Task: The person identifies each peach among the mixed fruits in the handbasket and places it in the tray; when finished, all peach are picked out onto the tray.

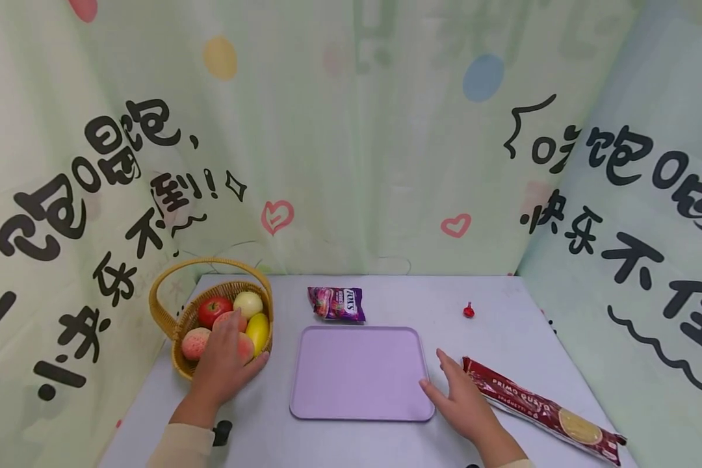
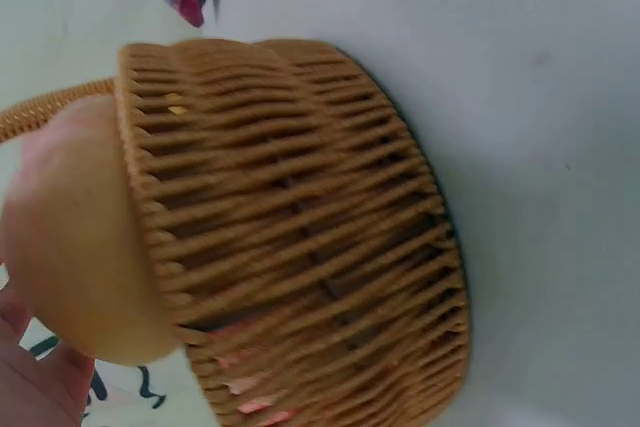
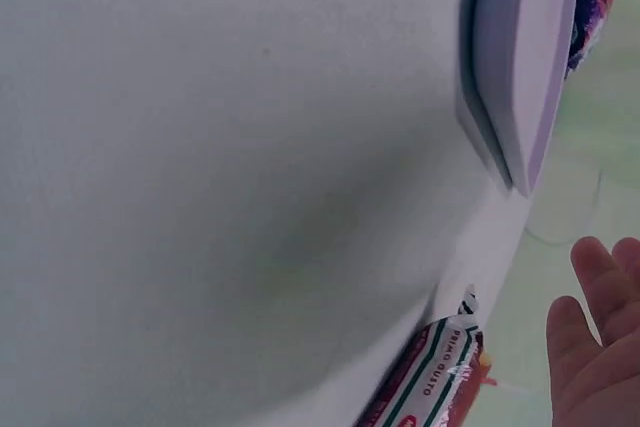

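Left hand (image 1: pixel 225 361) is over the tan woven wicker basket with a hooped handle (image 2: pixel 290 217), far left on the white counter (image 1: pixel 398 445). Its fingers look mostly extended, thumb spread; they lie across the pinkish-orange peaches (image 1: pixel 195 344), but contact with one can't be told. Also in the basket: glossy red apple (image 1: pixel 214 312), pale yellow-green round fruit (image 1: pixel 248 305), yellow elongated fruit (image 1: pixel 258 333).

Right hand (image 1: pixel 462 400) hangs above the counter, between the flat lilac rectangular tray (image 1: pixel 361 373) and the long dark-red spaghetti packet (image 1: pixel 544 409) at near right. Fingers loosely straight, thumb apart, nothing held; right wrist view has it apart from both.

Shiny purple snack bag (image 1: pixel 336 304) lies just beyond the tray's far edge; small red trinket (image 1: pixel 468 311) is far right, too small to identify.

Progress: judged early. Left hand is at the fruit, but no piece is seen lifted clear; all visible fruit sits in the basket. Bag, packet and trinket lie on the counter off the tray, neither hand on them. Any fruit handling looks left to do.
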The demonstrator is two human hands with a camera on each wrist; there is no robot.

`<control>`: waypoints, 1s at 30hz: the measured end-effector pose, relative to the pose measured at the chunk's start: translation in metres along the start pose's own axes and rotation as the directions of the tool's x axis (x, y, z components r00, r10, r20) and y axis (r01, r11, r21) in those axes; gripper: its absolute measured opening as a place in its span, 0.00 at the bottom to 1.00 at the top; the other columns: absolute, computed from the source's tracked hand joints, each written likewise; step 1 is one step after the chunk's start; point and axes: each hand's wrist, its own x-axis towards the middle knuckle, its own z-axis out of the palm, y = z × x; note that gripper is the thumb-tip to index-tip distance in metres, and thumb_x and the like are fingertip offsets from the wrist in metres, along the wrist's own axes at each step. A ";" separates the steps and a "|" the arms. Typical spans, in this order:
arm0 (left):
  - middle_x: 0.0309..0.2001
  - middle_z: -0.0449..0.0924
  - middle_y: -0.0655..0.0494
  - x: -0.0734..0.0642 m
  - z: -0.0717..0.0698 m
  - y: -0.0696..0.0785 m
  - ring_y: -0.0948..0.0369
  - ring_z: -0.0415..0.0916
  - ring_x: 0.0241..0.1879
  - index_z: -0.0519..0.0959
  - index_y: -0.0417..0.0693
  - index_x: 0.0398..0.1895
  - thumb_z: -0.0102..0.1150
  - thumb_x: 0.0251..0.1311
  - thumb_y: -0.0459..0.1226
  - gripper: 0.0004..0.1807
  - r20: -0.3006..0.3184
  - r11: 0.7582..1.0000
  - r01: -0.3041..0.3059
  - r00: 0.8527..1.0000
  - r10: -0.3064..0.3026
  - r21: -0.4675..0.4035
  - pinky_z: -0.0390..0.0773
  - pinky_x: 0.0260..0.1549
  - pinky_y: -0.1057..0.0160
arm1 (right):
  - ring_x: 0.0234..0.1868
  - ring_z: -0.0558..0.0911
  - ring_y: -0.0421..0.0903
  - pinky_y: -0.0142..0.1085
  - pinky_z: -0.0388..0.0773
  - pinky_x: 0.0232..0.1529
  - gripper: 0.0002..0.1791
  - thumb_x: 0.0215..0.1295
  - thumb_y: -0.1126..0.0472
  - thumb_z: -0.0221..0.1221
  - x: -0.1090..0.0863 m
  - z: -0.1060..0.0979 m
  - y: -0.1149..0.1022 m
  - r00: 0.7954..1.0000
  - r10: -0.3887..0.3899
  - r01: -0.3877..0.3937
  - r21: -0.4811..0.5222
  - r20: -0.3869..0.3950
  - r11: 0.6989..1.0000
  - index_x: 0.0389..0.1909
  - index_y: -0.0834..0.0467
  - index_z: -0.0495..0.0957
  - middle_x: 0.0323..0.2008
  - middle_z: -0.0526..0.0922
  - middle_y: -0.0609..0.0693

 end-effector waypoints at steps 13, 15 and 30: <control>0.80 0.49 0.40 0.004 0.003 -0.024 0.39 0.50 0.77 0.47 0.43 0.82 0.70 0.57 0.59 0.60 0.056 0.990 0.099 0.994 -0.094 -0.096 0.58 0.72 0.32 | 0.68 0.74 0.64 0.65 0.69 0.68 0.55 0.65 0.33 0.63 0.009 0.020 0.017 0.989 0.120 -0.125 0.056 0.087 0.991 0.79 0.65 0.55 0.74 0.66 0.66; 0.81 0.47 0.41 0.002 0.005 -0.027 0.39 0.49 0.77 0.46 0.44 0.82 0.68 0.58 0.60 0.60 0.071 0.988 0.113 0.992 -0.106 -0.102 0.58 0.72 0.31 | 0.64 0.77 0.62 0.63 0.72 0.66 0.54 0.64 0.35 0.64 0.009 0.023 0.019 0.988 0.131 -0.136 0.057 0.086 0.989 0.78 0.66 0.57 0.70 0.71 0.65; 0.82 0.46 0.40 0.000 0.010 -0.030 0.37 0.48 0.78 0.44 0.48 0.84 0.67 0.61 0.58 0.58 0.088 0.974 0.172 0.983 -0.160 -0.146 0.57 0.71 0.30 | 0.32 0.72 0.44 0.35 0.72 0.31 0.44 0.61 0.52 0.71 0.018 0.036 0.024 0.985 0.135 -0.142 0.060 0.107 0.988 0.70 0.71 0.66 0.36 0.77 0.49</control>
